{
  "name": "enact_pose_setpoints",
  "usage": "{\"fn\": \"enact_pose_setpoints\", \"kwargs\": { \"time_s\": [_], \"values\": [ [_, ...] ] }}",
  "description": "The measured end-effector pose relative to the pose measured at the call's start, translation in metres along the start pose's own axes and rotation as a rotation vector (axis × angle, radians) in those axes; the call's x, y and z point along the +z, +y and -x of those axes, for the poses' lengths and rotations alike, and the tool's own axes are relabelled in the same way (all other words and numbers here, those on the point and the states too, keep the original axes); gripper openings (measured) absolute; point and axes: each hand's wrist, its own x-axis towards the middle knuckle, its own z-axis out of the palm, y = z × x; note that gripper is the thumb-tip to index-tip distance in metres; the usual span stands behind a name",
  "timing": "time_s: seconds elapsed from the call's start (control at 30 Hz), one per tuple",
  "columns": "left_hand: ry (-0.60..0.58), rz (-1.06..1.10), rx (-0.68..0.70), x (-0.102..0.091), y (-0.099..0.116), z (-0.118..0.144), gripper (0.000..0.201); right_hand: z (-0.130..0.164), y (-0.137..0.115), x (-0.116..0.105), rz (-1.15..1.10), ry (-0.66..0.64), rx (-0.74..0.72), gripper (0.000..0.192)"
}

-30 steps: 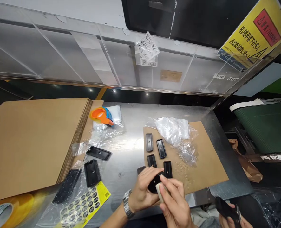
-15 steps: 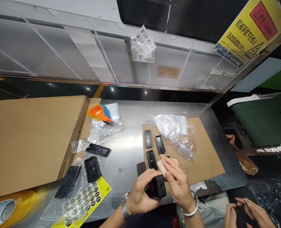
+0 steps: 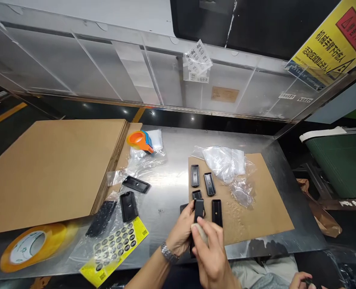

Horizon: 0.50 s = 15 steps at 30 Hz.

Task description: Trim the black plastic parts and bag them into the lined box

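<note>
My left hand (image 3: 179, 235), with a watch on its wrist, is closed around a black plastic case (image 3: 199, 206) standing on end. My right hand (image 3: 212, 257) grips a pale cream pad (image 3: 201, 233) against the near side of that case; the fingers hide much of both. On the cardboard sheet (image 3: 259, 200) by my hands lie several black plastic trays, among them one (image 3: 195, 175) at the back, one (image 3: 209, 184) beside it and one (image 3: 217, 212) right of my fingers. Others are partly covered by my left hand.
To the left are a cardboard stack (image 3: 60, 168), a tape roll (image 3: 30, 249), a yellow sticker sheet (image 3: 114, 253), two black parts (image 3: 136, 184) and an orange tape dispenser (image 3: 140, 140). Clear plastic bags (image 3: 224, 162) lie at the back. Another person's hand (image 3: 300, 280) shows bottom right.
My view has shifted, so the table sits further right. The case has turned from lying broadside to standing on end, and the pad has come down along it.
</note>
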Motion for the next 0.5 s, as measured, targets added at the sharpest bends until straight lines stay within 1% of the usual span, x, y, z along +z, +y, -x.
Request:
{"fn": "enact_pose_setpoints", "kwargs": {
  "time_s": [0.03, 0.1, 0.2, 0.27, 0.33, 0.4, 0.47, 0.5],
  "values": [
    [-0.019, 0.044, -0.036, -0.003, 0.002, -0.002, 0.044, 0.004, -0.003, 0.002, -0.004, -0.007, -0.018, 0.062],
    [-0.022, 0.097, -0.057, -0.006, 0.004, -0.004, 0.047, 0.006, -0.005, 0.004, -0.029, -0.008, -0.037, 0.061],
    [-0.021, 0.156, -0.055, -0.006, 0.000, 0.000, 0.040, -0.007, 0.002, 0.002, -0.093, 0.024, 0.034, 0.055],
    [-0.090, 0.246, -0.108, -0.004, -0.004, 0.005, 0.037, -0.018, 0.007, 0.001, -0.151, 0.098, 0.114, 0.048],
    [-0.205, 0.352, -0.180, -0.003, -0.007, 0.011, 0.049, -0.025, 0.008, 0.000, -0.198, 0.146, 0.166, 0.044],
    [-0.294, 0.425, -0.222, -0.005, -0.009, 0.015, 0.062, -0.026, 0.003, 0.001, -0.222, 0.130, 0.159, 0.044],
    [-0.339, 0.462, -0.249, -0.009, -0.010, 0.018, 0.065, -0.023, 0.000, 0.001, -0.223, 0.101, 0.137, 0.045],
    [-0.357, 0.465, -0.257, -0.011, -0.011, 0.019, 0.064, -0.023, -0.001, 0.001, -0.219, 0.108, 0.139, 0.045]
  ]
}}
